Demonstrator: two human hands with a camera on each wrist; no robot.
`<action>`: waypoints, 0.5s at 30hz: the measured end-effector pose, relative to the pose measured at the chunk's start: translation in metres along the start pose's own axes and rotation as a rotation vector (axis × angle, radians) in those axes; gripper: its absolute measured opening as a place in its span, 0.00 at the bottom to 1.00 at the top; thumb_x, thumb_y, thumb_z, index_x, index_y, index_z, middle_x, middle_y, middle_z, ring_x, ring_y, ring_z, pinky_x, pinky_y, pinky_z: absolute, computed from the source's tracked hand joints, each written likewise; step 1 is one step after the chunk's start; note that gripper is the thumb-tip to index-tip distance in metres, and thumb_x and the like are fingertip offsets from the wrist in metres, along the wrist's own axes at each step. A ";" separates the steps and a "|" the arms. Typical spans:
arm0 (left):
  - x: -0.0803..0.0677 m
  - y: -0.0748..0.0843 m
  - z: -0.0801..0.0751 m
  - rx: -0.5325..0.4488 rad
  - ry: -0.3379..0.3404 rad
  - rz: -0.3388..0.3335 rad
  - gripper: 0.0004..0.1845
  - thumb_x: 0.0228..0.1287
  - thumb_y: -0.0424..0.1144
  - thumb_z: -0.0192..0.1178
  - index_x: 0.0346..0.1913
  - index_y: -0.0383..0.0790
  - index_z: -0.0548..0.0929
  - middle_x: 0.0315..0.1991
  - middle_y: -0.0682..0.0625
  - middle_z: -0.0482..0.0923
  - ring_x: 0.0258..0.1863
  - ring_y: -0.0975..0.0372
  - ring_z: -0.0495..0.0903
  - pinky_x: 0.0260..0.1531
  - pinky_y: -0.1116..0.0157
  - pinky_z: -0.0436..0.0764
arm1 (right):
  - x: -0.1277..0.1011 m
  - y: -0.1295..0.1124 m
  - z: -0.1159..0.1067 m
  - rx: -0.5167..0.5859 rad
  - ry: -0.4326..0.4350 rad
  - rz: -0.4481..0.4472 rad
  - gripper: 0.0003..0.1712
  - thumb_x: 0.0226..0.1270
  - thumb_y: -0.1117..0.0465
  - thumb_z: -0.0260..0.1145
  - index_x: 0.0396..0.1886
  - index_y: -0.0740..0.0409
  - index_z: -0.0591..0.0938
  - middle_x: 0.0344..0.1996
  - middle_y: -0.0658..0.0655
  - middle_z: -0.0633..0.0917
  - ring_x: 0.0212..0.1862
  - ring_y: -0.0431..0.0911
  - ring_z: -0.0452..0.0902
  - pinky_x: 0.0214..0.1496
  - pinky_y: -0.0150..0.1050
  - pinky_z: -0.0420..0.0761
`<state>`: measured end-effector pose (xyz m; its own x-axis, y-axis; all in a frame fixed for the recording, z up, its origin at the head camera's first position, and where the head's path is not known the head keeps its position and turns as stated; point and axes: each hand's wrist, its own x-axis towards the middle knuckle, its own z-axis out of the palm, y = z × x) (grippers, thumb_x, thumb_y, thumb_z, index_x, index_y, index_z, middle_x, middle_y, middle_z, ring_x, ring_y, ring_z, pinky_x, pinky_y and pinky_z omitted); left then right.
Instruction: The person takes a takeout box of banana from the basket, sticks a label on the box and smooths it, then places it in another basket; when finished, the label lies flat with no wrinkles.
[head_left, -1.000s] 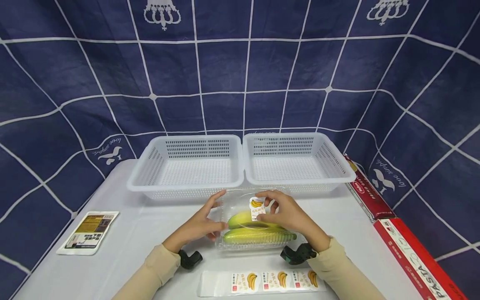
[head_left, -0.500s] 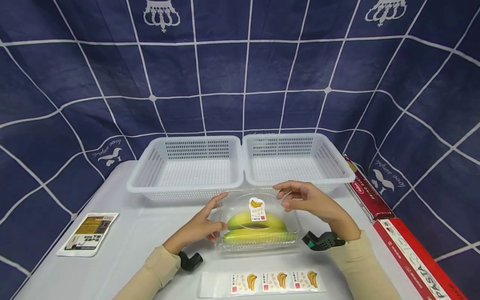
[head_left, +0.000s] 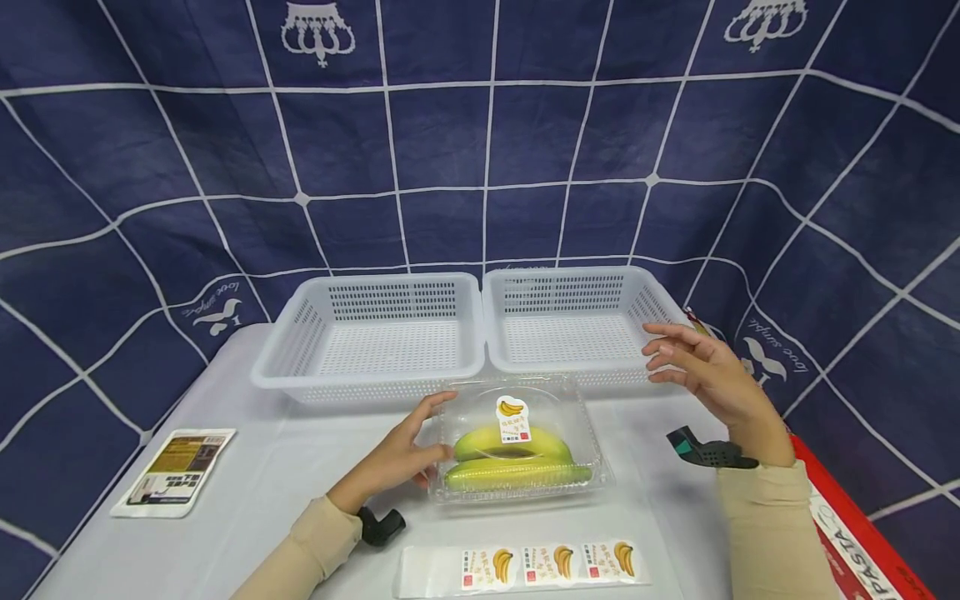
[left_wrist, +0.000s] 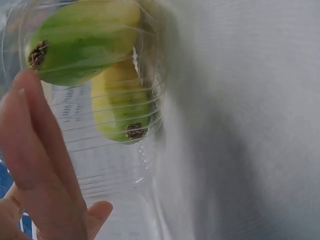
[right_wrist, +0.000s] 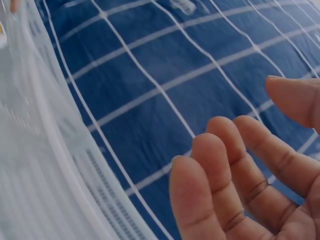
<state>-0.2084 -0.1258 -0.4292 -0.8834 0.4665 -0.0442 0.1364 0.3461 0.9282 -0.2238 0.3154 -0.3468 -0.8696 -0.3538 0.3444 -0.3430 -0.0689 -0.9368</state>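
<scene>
A clear plastic clamshell box (head_left: 555,408) stands on the white table with bananas (head_left: 517,475) inside. On its lid is a white banana sticker (head_left: 514,420). My left hand (head_left: 401,454) rests at the box's left side, index fingertip near the upper corner and thumb by the front left. In the left wrist view its fingers (left_wrist: 45,165) lie fairly straight beside the clear wall, near the dark banana tips. Raised on the right, my right hand (head_left: 708,379) holds nothing, its fingers loosely bent in front of the right basket's corner.
Two white perforated baskets, left (head_left: 375,383) and right (head_left: 570,367), stand side by side behind the box. A strip of banana stickers (head_left: 525,570) lies in front. A flat packet (head_left: 176,472) is at left, a red pasta box (head_left: 847,533) at right.
My right hand has drawn off the sticker and moved right and up, away from the box. The sticker stays on the lid. My left hand keeps its place.
</scene>
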 end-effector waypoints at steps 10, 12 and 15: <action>0.001 -0.003 -0.001 -0.045 -0.010 -0.012 0.47 0.57 0.45 0.73 0.76 0.58 0.57 0.75 0.33 0.50 0.17 0.58 0.79 0.19 0.58 0.82 | -0.016 0.011 -0.036 0.169 0.246 -0.050 0.20 0.77 0.75 0.49 0.61 0.62 0.79 0.40 0.55 0.86 0.38 0.45 0.85 0.42 0.36 0.85; 0.002 -0.003 -0.002 -0.049 -0.019 -0.009 0.47 0.57 0.45 0.73 0.76 0.57 0.57 0.75 0.33 0.50 0.18 0.57 0.80 0.19 0.59 0.82 | -0.019 0.016 -0.042 0.182 0.316 -0.045 0.19 0.76 0.74 0.51 0.60 0.62 0.80 0.39 0.55 0.86 0.36 0.45 0.85 0.40 0.37 0.86; 0.001 -0.003 -0.003 -0.060 -0.036 -0.008 0.47 0.57 0.44 0.73 0.76 0.57 0.57 0.76 0.33 0.48 0.19 0.57 0.80 0.20 0.59 0.82 | -0.023 0.025 -0.051 0.194 0.415 -0.014 0.16 0.75 0.71 0.57 0.57 0.57 0.81 0.36 0.54 0.87 0.34 0.44 0.86 0.39 0.37 0.86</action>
<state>-0.2113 -0.1285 -0.4306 -0.8674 0.4935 -0.0642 0.1014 0.3015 0.9481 -0.2301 0.3694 -0.3750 -0.9478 0.0488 0.3151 -0.3167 -0.2588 -0.9125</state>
